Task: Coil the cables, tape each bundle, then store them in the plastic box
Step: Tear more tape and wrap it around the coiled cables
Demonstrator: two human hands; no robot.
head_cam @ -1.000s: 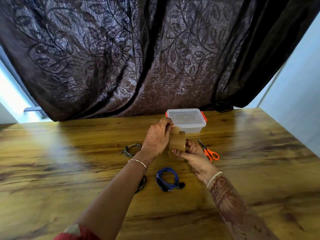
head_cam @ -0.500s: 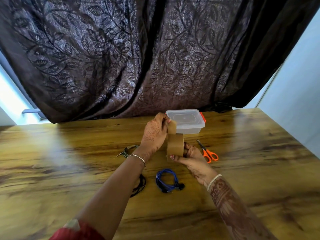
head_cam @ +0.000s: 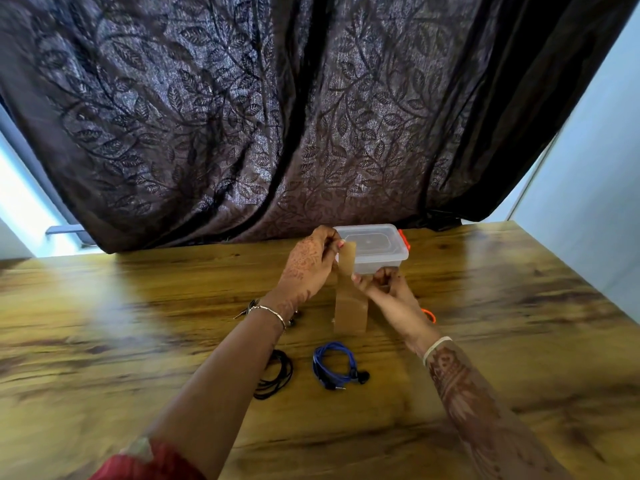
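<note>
Head view only. Over the last second the tape strip (head_cam: 346, 261) got longer and the grip changed. The left hand (head_cam: 308, 268) pinched the free end high up, in front of the plastic box (head_cam: 381, 265). The right hand (head_cam: 388, 289) was off the tape roll (head_cam: 349, 315) and pinched the strip partway down instead. The roll sat low beneath both hands; couldn't tell if it touched the surface (head_cam: 138, 341) or hung from the strip.

Read: a working length was drawn out, so the cut looked like the next step. Only an orange handle of the scissors (head_cam: 429, 314) showed, behind the right wrist.

The blue cable (head_cam: 318, 367) lay coiled on the surface near the person, with no tape visible on it. The black cable (head_cam: 287, 370) was coiled just left of it, partly under the left forearm. Something showed at the left wrist, too hidden to identify. The box stood at the far side, lid on.

Judgement: coiling looked done for those two, taping had barely started, and storing hadn't begun. Risk: a loose strip folding onto itself.
</note>
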